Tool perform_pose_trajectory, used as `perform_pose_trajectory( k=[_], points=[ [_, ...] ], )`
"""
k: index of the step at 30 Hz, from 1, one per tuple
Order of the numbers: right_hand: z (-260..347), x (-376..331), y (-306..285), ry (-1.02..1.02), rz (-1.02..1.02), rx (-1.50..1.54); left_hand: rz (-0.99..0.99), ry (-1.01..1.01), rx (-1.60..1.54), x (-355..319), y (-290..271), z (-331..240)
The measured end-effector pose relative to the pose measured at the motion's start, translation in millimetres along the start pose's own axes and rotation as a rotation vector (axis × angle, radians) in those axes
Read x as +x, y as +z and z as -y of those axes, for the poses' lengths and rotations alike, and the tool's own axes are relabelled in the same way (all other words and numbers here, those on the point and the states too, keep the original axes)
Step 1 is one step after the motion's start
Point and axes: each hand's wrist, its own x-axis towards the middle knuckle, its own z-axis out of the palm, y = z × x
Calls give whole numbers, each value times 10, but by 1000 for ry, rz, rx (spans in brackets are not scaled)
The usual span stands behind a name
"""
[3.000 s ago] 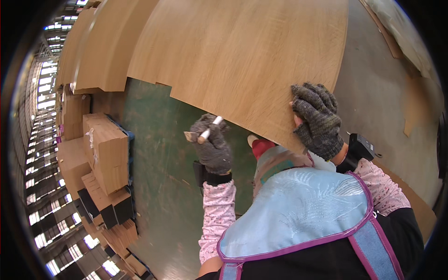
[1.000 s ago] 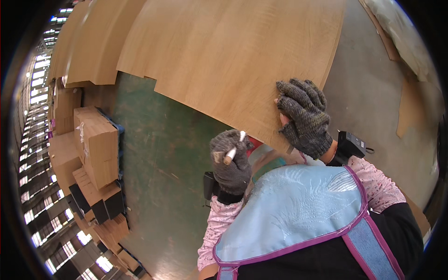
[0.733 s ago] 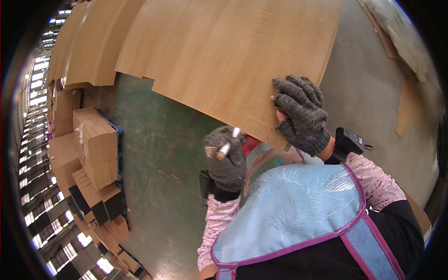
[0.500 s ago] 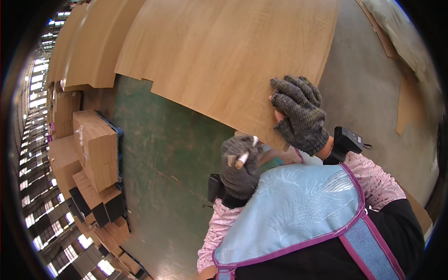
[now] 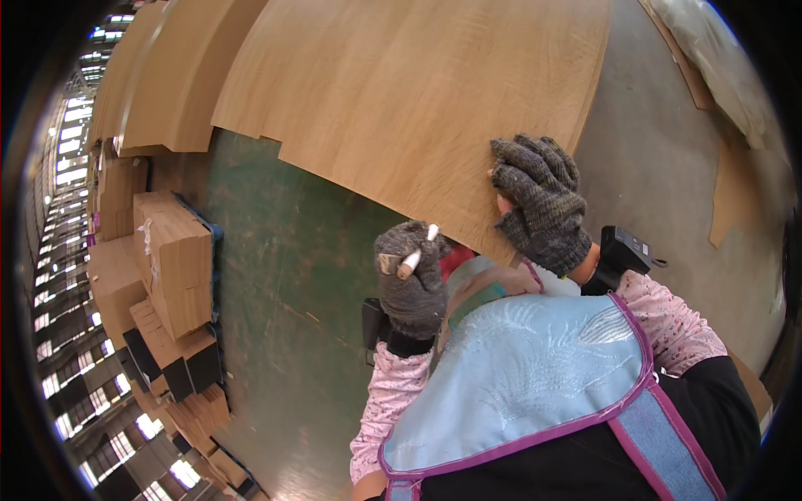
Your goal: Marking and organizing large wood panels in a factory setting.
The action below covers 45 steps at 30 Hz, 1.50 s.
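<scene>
A large wood-grain panel (image 5: 418, 92) fills the upper middle, with a small notch in its near left edge. My right hand (image 5: 543, 200), in a grey knit glove, rests on top of the panel by its near right corner, with slightly bent fingers lying on the surface. Just off the near edge, my left hand (image 5: 409, 280) is closed in a matching glove. A white stick-like thing (image 5: 410, 265) with a brownish end shows across its fingers; its exact kind is unclear. Beside that hand is something red (image 5: 455, 260), partly hidden under the panel edge.
More wood-coloured panels (image 5: 175, 75) stand at the upper left. Stacked boards (image 5: 171, 259) sit on a blue pallet at left, with dark-faced pieces (image 5: 200, 371) below them. Green floor (image 5: 284, 250) lies between. Cardboard (image 5: 739, 196) and plastic sheeting (image 5: 718, 58) are at right.
My left hand has moved left and slightly up, away from my apron, uncovering the red thing. The right hand stays on the panel; the view has shifted slightly.
</scene>
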Motion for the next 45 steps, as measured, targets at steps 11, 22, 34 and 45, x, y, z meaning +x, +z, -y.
perform_pose_trajectory(
  k=[11,22,34,45],
  points=[
    [65,102,-323,161,172,547,255,-305,-610,-144,-206,-165],
    [639,189,-446,182,429,746,282,-676,-1169,-209,88,-469],
    [628,171,-345,482,463,974,467,-333,-515,-46,-219,-395],
    [108,370,-110,840,28,1291,-193,107,98,778,-1083,828]
  ],
)
